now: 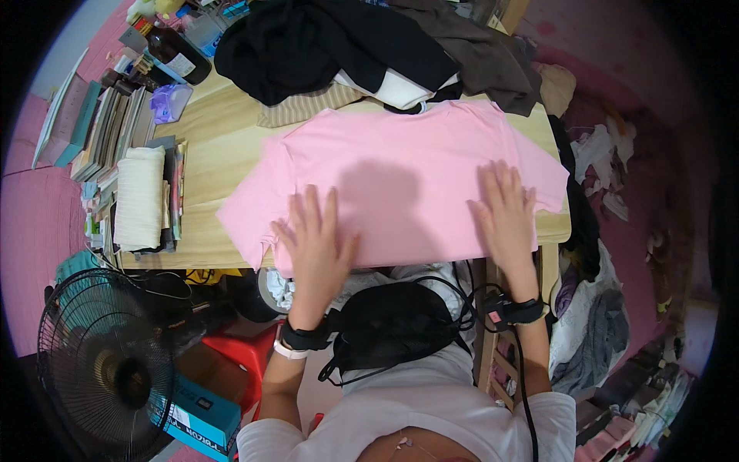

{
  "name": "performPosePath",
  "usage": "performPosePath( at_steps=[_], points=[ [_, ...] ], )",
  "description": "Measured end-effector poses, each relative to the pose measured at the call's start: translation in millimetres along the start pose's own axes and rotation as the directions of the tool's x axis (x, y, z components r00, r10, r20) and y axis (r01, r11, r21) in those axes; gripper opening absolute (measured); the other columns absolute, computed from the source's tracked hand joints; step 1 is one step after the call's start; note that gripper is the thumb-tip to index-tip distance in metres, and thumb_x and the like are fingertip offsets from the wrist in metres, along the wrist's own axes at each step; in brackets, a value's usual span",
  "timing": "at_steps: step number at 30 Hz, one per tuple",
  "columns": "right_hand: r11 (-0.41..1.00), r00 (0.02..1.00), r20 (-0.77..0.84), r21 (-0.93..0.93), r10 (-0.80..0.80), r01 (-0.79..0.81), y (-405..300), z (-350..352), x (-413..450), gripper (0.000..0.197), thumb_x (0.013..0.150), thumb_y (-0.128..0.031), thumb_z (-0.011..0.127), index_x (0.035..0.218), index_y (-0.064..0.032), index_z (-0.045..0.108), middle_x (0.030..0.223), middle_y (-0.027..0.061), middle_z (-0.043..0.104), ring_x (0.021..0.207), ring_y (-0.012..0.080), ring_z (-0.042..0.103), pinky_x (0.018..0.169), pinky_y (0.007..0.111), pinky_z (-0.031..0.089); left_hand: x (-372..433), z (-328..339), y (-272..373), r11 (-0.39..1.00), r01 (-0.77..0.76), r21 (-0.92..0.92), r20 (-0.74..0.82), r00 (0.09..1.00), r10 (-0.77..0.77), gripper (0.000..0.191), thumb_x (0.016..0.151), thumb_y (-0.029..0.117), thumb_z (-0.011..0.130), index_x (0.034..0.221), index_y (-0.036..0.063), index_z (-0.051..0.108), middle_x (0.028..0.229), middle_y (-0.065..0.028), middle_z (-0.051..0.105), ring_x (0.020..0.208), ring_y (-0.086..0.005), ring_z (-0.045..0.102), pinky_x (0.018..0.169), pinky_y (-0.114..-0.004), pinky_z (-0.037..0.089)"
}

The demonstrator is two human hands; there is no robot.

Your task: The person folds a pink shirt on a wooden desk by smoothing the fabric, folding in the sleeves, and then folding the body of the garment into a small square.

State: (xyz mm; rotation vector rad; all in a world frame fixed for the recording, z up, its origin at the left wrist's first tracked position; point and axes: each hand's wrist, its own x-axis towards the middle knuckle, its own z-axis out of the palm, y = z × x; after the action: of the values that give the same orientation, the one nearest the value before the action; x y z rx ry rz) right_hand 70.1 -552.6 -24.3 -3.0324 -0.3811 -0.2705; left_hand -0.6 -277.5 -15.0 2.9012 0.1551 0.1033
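A pink short-sleeved T-shirt (398, 173) lies spread across the wooden table (213, 127), its two sleeves reaching out to either side. Its lower part comes to the table's front edge. My left hand (316, 242) rests with spread fingers on the left part of the shirt, close to that edge. Over the right part, my right hand (505, 211) lies palm down, fingers a little apart. Neither hand grips the cloth. The shadow of my head falls on the middle of the shirt.
Black clothing (335, 46) and a dark brown garment (479, 52) are heaped at the back. Left are books (109, 133), a dark bottle (179, 55) and a folded white cloth (140, 196). A fan (107, 364) stands below left; a cable hangs from my right wrist.
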Motion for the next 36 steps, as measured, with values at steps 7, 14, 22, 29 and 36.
performPosePath(
  at_steps=[7, 14, 22, 29, 36],
  points=[
    [0.971, 0.982, 0.059, 0.169, -0.182, 0.17, -24, 8, -3, 0.054, 0.091, -0.033, 0.051, 0.141, -0.0151, 0.038, 0.146, 0.0044, 0.036, 0.136, 0.0249, 0.03, 0.11, 0.052, 0.017, -6, 30, 16, 0.993, -0.114, 0.009, -0.092, 0.989, 0.115, 0.062, 0.089, 0.038, 0.051, 0.143, 0.0139, 0.035, 0.148, -0.0136, 0.03, 0.138, -0.0339, 0.025, 0.109, -0.059, 0.01],
    [0.999, 0.999, 0.046, 0.043, 0.005, -0.007, 32, 22, 8, 0.052, 0.095, -0.035, 0.042, 0.144, -0.0205, 0.034, 0.149, 0.0051, 0.032, 0.138, 0.025, 0.027, 0.112, 0.051, 0.014, -7, 30, 17, 0.992, -0.12, 0.031, -0.11, 0.986, 0.123, 0.062, 0.089, 0.04, 0.051, 0.143, 0.0144, 0.037, 0.147, -0.0124, 0.033, 0.137, -0.0324, 0.027, 0.109, -0.057, 0.011],
    [0.986, 0.999, 0.04, 0.163, 0.033, -0.039, 22, -1, 7, 0.053, 0.092, -0.028, 0.046, 0.142, -0.0121, 0.036, 0.15, 0.0116, 0.028, 0.139, 0.0304, 0.023, 0.109, 0.059, 0.009, -8, 13, 11, 0.972, -0.113, -0.205, -0.076, 0.992, 0.1, 0.057, 0.089, 0.03, 0.054, 0.141, 0.0123, 0.039, 0.147, -0.0143, 0.033, 0.138, -0.0342, 0.025, 0.11, -0.057, 0.007],
    [0.953, 0.998, -0.054, 0.303, 0.043, -0.025, 39, -32, -30, 0.049, 0.085, -0.011, 0.053, 0.133, -0.0047, 0.046, 0.141, 0.0167, 0.04, 0.135, 0.0334, 0.031, 0.111, 0.051, 0.017, -41, -28, -30, 0.96, -0.061, -0.274, -0.06, 0.997, 0.047, 0.065, 0.075, 0.011, 0.072, 0.134, 0.009, 0.046, 0.146, -0.0166, 0.034, 0.138, -0.0362, 0.024, 0.113, -0.053, 0.011],
    [0.933, 0.997, -0.022, 0.355, 0.07, -0.057, 57, -31, -64, 0.06, 0.068, 0.007, 0.055, 0.127, -0.0042, 0.049, 0.138, 0.0174, 0.04, 0.129, 0.0361, 0.035, 0.108, 0.043, 0.027, -75, -1, -69, 0.987, 0.013, -0.162, -0.048, 0.999, -0.021, 0.071, 0.067, 0.001, 0.071, 0.134, 0.0102, 0.047, 0.145, -0.0126, 0.037, 0.137, -0.0363, 0.027, 0.113, -0.053, 0.013]
  ],
)
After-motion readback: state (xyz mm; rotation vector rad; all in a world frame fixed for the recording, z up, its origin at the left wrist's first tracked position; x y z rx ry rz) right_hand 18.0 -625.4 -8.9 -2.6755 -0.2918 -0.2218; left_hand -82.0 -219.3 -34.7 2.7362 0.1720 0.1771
